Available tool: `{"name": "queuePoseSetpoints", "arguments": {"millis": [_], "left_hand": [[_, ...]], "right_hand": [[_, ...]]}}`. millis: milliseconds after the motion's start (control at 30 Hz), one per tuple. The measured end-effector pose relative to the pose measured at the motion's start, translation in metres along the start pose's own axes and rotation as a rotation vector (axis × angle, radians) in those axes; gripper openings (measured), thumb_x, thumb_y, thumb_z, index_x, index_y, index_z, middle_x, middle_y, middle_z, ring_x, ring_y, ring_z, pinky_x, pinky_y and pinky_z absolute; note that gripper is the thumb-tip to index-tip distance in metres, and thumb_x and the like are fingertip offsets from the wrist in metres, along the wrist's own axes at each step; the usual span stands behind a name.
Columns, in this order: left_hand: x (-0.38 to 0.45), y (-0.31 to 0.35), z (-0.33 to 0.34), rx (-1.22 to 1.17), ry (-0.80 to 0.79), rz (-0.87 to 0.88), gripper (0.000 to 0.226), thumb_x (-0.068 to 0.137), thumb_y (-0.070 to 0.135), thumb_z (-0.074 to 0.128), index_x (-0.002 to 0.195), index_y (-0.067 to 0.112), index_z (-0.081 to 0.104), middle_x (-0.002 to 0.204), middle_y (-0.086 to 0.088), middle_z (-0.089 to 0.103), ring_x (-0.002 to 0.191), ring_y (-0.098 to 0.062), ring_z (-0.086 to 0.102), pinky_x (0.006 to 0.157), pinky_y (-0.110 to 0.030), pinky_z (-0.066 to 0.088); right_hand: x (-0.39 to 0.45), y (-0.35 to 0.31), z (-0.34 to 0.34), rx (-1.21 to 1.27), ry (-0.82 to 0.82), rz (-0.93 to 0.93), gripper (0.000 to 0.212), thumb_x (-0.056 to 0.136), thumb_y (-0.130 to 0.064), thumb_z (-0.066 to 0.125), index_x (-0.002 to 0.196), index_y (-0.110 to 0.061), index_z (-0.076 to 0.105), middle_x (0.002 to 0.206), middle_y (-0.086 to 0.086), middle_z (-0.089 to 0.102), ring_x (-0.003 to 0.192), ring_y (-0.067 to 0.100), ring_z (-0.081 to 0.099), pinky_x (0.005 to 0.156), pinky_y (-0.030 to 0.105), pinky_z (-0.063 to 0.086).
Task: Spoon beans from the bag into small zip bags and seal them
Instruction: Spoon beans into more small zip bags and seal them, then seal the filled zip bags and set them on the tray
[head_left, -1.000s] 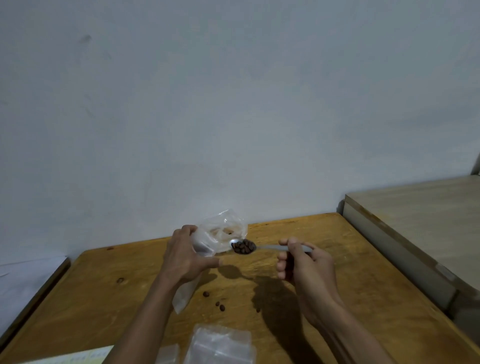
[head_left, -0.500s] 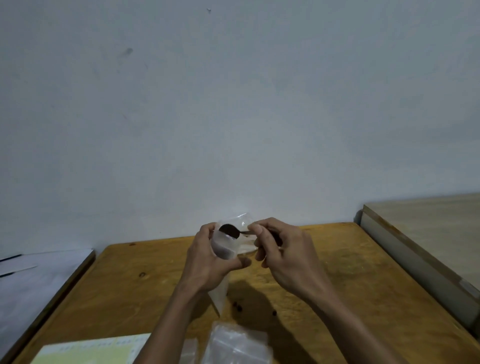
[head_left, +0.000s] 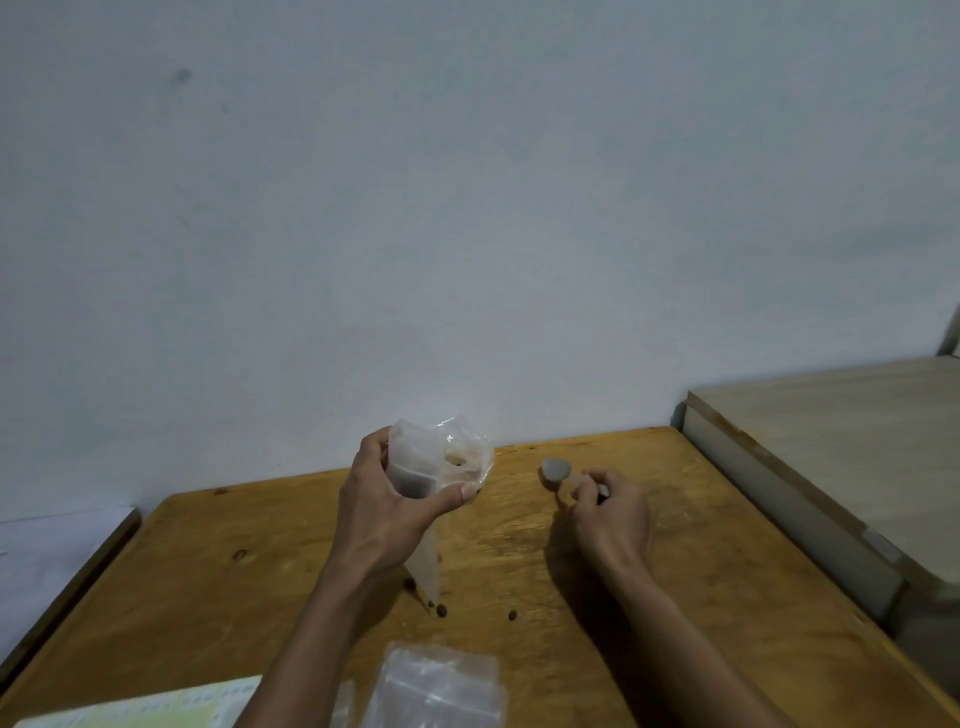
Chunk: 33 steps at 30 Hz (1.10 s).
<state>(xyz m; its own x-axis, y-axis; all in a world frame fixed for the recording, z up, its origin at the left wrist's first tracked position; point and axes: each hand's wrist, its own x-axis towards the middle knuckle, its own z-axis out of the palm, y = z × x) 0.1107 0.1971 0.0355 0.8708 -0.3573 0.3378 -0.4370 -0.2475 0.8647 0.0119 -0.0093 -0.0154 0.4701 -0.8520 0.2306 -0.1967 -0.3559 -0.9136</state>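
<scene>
Clear plastic small zip bag (head_left: 415, 467), unsealed and gripped upright in the left hand (head_left: 387, 512) above the table (head_left: 208, 571), could tip and spill beans while the right hand (head_left: 608, 512) pinches the emptied spoon (head_left: 557, 470) nearby.

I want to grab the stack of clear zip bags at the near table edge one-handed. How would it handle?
The stack of zip bags looks thin and crinkled, so probably floppy and very light. Its glossy plastic suggests the bags may slide apart rather than lift together. Lying flat on the table, it should not roll.
</scene>
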Motion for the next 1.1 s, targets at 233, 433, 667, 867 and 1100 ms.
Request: {"name": "queuePoseSetpoints", "arguments": {"millis": [233,433,667,867,1100], "left_hand": [[-0.011,0.008,0.002,-0.035,0.000,-0.015,0.087,0.056,0.041,0.095,0.124,0.040,0.040,0.109,0.025,0.052,0.098,0.003,0.055,0.070,-0.018,0.050],[-0.025,0.023,-0.005,-0.066,0.026,-0.075,0.098,0.045,0.059,0.090,0.127,0.037,0.041,0.113,0.019,0.055,0.100,-0.003,0.059,0.072,-0.025,0.056],[-0.049,0.042,-0.029,-0.133,0.055,-0.143,0.098,0.046,0.064,0.086,0.126,0.024,0.045,0.109,0.004,0.061,0.097,-0.014,0.064,0.068,-0.028,0.055],[-0.071,0.047,-0.060,-0.118,0.183,-0.151,0.101,0.037,0.076,0.085,0.113,0.023,0.044,0.110,0.000,0.058,0.098,-0.017,0.062,0.076,-0.037,0.059],[-0.102,0.054,-0.103,-0.256,0.238,-0.113,0.088,0.058,0.063,0.083,0.127,0.020,0.052,0.107,-0.004,0.066,0.095,-0.009,0.067,0.077,-0.026,0.059]], "right_hand": [[0.002,0.032,0.022,-0.443,-0.128,-0.121,0.018,0.096,-0.032,0.056,0.100,-0.024,0.072,0.090,-0.004,0.068,0.089,0.018,0.060,0.078,0.039,0.054],[-0.018,-0.005,0.004,-0.346,-0.220,-0.154,0.030,0.093,-0.032,0.063,0.120,-0.020,0.068,0.122,-0.002,0.060,0.116,0.019,0.050,0.098,0.039,0.044],[-0.087,-0.085,-0.021,-0.026,-0.668,-0.406,0.035,0.086,-0.029,0.074,0.120,-0.033,0.068,0.111,-0.022,0.064,0.101,-0.003,0.056,0.073,0.015,0.043],[-0.123,-0.111,-0.022,0.020,-0.753,-0.563,0.032,0.083,-0.025,0.066,0.114,-0.030,0.069,0.104,-0.022,0.066,0.097,-0.005,0.058,0.072,0.011,0.043],[-0.136,-0.120,0.005,0.223,-0.575,-0.446,0.008,0.090,-0.023,0.073,0.084,-0.026,0.078,0.074,-0.011,0.072,0.067,0.002,0.066,0.063,0.021,0.051]]}}
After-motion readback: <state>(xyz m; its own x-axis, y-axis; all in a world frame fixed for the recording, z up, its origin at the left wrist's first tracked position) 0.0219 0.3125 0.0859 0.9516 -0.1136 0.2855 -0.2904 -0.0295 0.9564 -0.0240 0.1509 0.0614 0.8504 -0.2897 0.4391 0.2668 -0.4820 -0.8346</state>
